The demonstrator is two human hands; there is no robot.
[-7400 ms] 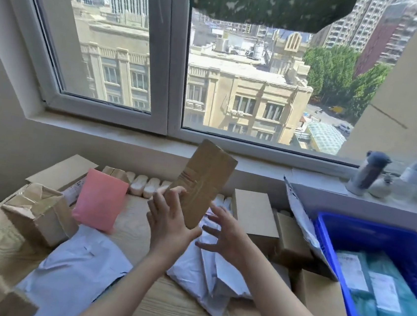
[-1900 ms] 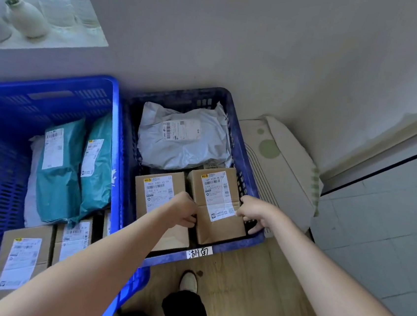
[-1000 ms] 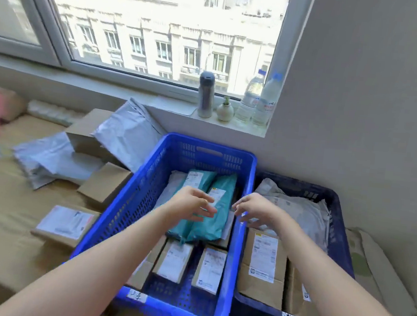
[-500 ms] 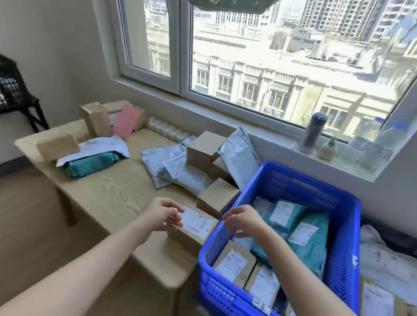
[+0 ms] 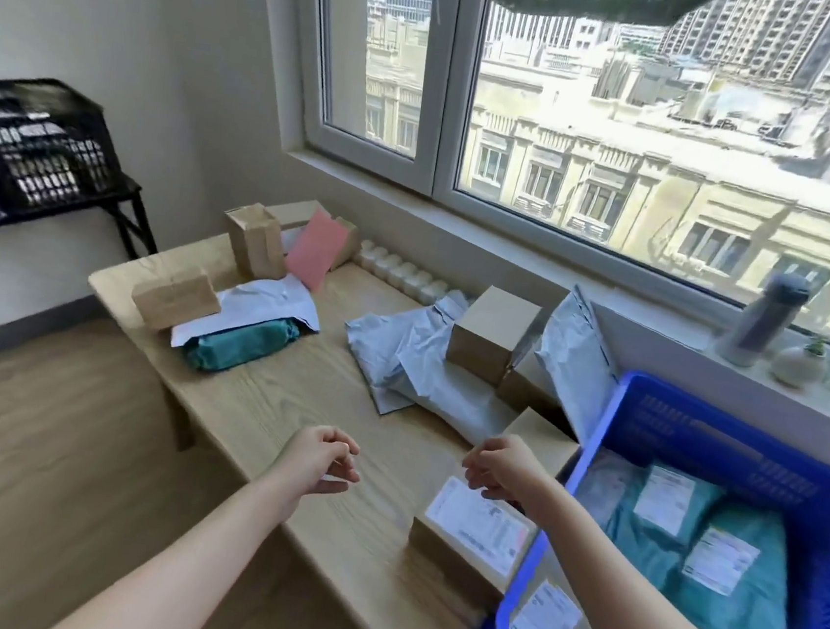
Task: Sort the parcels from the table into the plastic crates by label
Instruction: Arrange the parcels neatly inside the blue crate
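Observation:
Parcels lie spread over a wooden table. A flat cardboard box with a white label sits at the near right corner, against the blue crate. My left hand hovers over bare table with fingers loosely curled, holding nothing. My right hand hangs just above the labelled box, also loosely curled and empty. Further back lie grey mailer bags, a cube box, a teal bag, a pink envelope and brown boxes. The blue crate holds teal bags and labelled boxes.
A black crate stands on a dark rack at the left wall. On the windowsill at right are a grey flask and a small vase. Wooden floor lies left of the table.
My view turned left from the two crates back to the table. Both hands came away from the crates and now hang empty over the table's near edge.

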